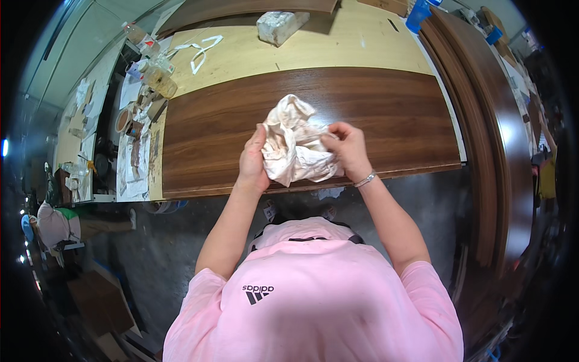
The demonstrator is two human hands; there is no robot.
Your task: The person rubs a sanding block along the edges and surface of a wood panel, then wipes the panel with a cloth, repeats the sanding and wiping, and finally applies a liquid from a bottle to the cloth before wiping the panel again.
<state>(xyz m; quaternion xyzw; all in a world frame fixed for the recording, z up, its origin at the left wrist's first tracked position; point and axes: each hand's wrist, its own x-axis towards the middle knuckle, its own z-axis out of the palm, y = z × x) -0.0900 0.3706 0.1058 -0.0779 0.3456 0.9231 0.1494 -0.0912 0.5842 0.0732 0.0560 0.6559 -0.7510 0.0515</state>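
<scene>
A crumpled, stained white cloth [292, 142] is held up between my two hands, over the near part of a dark brown wood-grain panel [211, 130]. My left hand [254, 158] grips the cloth's left side, its thumb pointing up along the folds. On the other side, my right hand [350, 149] pinches the cloth's right edge between thumb and bent fingers. A bracelet circles my right wrist. The panel lies flat on a pale yellow worktable [356, 51], and a patch of light gleams on its surface behind the cloth.
Beyond the panel, a whitish block [280, 27] sits under another brown board [241, 15]. Plastic bottles [158, 81] and a white strap [204, 54] lie at the left. Brown panels [482, 120] stand along the right, near a blue bottle [417, 17]. Another person [59, 224] is far left.
</scene>
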